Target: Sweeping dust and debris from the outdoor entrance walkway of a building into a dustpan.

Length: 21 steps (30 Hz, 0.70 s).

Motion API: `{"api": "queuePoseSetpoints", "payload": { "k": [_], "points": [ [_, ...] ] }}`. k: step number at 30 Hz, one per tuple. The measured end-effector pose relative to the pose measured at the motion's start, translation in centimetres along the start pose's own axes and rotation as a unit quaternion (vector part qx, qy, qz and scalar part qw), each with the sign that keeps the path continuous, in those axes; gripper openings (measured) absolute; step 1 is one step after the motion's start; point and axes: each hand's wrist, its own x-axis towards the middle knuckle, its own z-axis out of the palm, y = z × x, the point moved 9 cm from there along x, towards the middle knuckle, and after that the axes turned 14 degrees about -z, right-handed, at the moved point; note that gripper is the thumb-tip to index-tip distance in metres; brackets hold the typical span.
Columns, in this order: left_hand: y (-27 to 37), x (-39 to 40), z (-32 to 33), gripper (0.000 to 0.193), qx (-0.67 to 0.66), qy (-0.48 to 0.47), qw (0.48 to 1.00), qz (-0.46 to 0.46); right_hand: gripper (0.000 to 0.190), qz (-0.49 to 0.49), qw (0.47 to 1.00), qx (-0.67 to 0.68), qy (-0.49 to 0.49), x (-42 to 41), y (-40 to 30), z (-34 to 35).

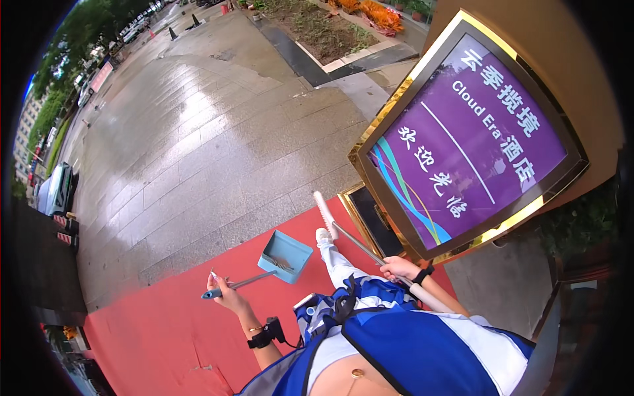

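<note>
My left hand (225, 296) grips the handle of a long-handled blue dustpan (296, 246). Its pan hangs over the red carpet, with a comb-toothed edge and some brownish matter inside. A small pale thing shows at the left fingertips, too small to name. My right hand (400, 268) is closed around the metal pole (359, 243) of a broom. The broom's narrow pale pink head (325, 214) with short teeth lies by my white shoe (324, 236), near the carpet's edge.
Red carpet (163, 331) lies underfoot, with a torn patch at lower left. Wet stone paving (208, 163) stretches beyond it. On the right stands a gold-framed purple sign (465, 143) bearing writing. A planting bed (317, 29), traffic cones (172, 33) and a parked car (57, 188) are farther off.
</note>
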Motion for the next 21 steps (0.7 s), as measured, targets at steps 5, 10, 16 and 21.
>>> {"api": "queuePoseSetpoints", "payload": {
  "k": [5, 10, 16, 21],
  "points": [
    [0.7, 9.5, 10.2, 0.02, 0.009, -0.002, 1.0, 0.006, 0.008, 0.002, 0.999, -0.024, 0.041, 14.7, -9.4, -1.4],
    [1.6, 15.7, 21.5, 0.022, 0.008, -0.011, 0.999, -0.046, 0.01, 0.006, 0.994, -0.028, 0.103, 22.1, -18.0, -4.0],
    [-0.4, 23.2, 38.0, 0.023, 0.077, -0.123, 0.988, -0.052, 0.012, -0.019, 0.988, 0.031, 0.15, 27.3, -25.3, -8.8],
    [-4.3, 29.4, 53.7, 0.024, 0.119, -0.234, 0.964, -0.05, 0.014, -0.042, 0.969, 0.058, 0.237, 31.3, -29.9, -12.4]
  ]
}}
